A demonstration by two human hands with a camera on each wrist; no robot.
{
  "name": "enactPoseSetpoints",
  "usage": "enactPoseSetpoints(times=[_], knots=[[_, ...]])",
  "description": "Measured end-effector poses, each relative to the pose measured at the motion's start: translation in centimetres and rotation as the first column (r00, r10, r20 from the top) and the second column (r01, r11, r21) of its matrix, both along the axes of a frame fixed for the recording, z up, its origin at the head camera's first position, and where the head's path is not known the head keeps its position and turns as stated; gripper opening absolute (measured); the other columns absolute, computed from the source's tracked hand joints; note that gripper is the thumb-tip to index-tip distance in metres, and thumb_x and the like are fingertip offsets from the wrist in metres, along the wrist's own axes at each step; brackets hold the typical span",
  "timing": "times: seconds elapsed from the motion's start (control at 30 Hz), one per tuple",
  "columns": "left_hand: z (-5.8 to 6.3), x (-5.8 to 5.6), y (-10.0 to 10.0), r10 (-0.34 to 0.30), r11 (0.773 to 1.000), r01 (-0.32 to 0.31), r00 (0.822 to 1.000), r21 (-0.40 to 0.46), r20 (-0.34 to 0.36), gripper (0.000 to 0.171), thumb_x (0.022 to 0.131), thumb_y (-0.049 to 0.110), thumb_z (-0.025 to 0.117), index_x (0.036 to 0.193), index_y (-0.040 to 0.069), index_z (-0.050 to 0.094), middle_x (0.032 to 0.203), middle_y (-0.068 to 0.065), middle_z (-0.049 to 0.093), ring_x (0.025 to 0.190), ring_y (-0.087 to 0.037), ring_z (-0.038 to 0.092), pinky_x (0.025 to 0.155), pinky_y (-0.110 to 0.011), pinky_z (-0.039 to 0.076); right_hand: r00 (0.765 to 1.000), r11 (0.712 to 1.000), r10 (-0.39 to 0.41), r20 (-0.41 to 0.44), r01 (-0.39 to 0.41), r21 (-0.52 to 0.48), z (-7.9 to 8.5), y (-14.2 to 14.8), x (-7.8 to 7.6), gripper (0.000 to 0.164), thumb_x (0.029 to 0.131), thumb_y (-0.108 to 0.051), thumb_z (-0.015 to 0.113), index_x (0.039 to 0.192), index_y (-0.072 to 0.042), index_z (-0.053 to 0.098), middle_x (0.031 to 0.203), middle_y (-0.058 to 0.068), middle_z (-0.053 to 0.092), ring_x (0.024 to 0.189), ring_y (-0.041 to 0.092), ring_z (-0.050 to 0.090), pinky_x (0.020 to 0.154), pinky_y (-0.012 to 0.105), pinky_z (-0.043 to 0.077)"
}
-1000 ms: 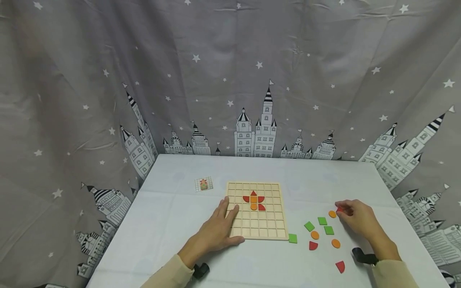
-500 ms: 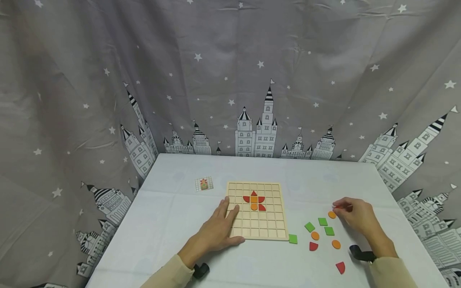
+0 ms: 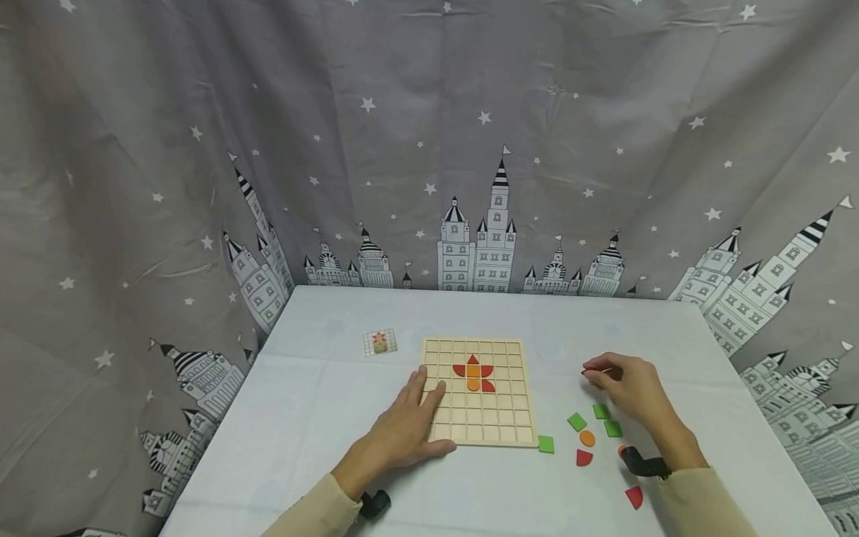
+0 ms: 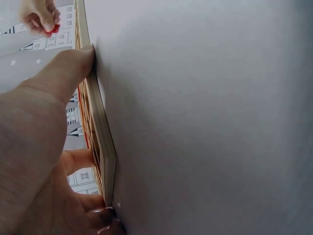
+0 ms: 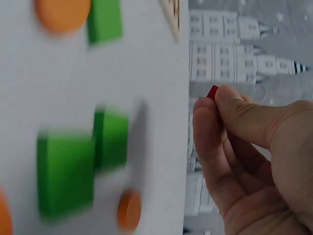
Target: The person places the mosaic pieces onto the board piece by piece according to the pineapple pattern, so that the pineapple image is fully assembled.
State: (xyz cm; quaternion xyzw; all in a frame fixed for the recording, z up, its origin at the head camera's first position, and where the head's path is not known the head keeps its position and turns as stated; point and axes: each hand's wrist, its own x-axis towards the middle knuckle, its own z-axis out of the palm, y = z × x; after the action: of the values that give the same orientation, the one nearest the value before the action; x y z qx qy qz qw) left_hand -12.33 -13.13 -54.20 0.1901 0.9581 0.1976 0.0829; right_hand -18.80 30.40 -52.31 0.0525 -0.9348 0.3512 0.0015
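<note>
My left hand (image 3: 399, 432) rests on the lower left corner of a wooden grid board (image 3: 483, 434), fingers stretched along its left side and thumb at the near edge. Red pieces form a star-like figure on the board around an orange square (image 3: 473, 371) and an orange disc (image 3: 473, 385). My right hand (image 3: 634, 384) pinches a small red tile (image 5: 212, 92) between thumb and fingertips, raised above the table to the right of the board. Most of that tile is hidden by the fingers.
Green squares (image 3: 577, 422), orange discs (image 3: 587, 438) and red quarter-round tiles (image 3: 584, 458) lie right of the board. One green square (image 3: 546, 444) sits against its lower right corner. A small pattern card (image 3: 380, 342) lies at the back left. A grey curtain (image 3: 403, 149) hangs behind the table.
My right hand has moved left and away from me with the red tile, from beside an orange disc toward the board. The left hand and the board stay put.
</note>
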Motion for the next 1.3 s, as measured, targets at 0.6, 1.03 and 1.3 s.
enactPoseSetpoints(times=[0.6,1.03,1.3], knots=[[-0.2,0.0,-0.2,-0.005,1.0,0.005,1.0,-0.01,-0.006,0.11,0.097,0.064,0.09,0.178,0.004,0.045,0.191,-0.036,0.019,0.177,-0.057,0.029,0.131,-0.07,0.05,0.942,0.934,0.3,-0.151,-0.322,-0.152,-0.2,-9.2,-1.8,0.022,0.101,0.001,0.088,0.122,-0.001,0.087,0.12,0.017,0.089,0.102,0.022,0.087,0.09,0.023,0.069],[-0.1,0.1,-0.1,-0.008,1.0,0.009,1.0,-0.018,0.005,0.11,0.098,0.065,0.089,0.179,0.005,0.044,0.191,-0.036,0.019,0.177,-0.057,0.029,0.13,-0.07,0.051,0.91,0.906,0.398,-0.112,-0.41,-0.104,-0.7,-13.5,-3.3,0.019,0.102,-0.01,0.091,0.119,-0.003,0.089,0.117,0.009,0.09,0.098,0.012,0.08,0.09,0.022,0.066],[0.1,0.1,-0.1,-0.015,1.0,0.015,1.0,-0.02,-0.008,0.108,0.098,0.064,0.089,0.178,0.004,0.045,0.19,-0.038,0.021,0.176,-0.058,0.032,0.127,-0.071,0.054,0.887,0.889,0.448,-0.112,-0.455,-0.048,-1.1,-15.5,-4.0,0.012,0.107,-0.01,0.085,0.116,-0.007,0.091,0.115,0.008,0.09,0.104,0.017,0.081,0.097,0.035,0.069]])
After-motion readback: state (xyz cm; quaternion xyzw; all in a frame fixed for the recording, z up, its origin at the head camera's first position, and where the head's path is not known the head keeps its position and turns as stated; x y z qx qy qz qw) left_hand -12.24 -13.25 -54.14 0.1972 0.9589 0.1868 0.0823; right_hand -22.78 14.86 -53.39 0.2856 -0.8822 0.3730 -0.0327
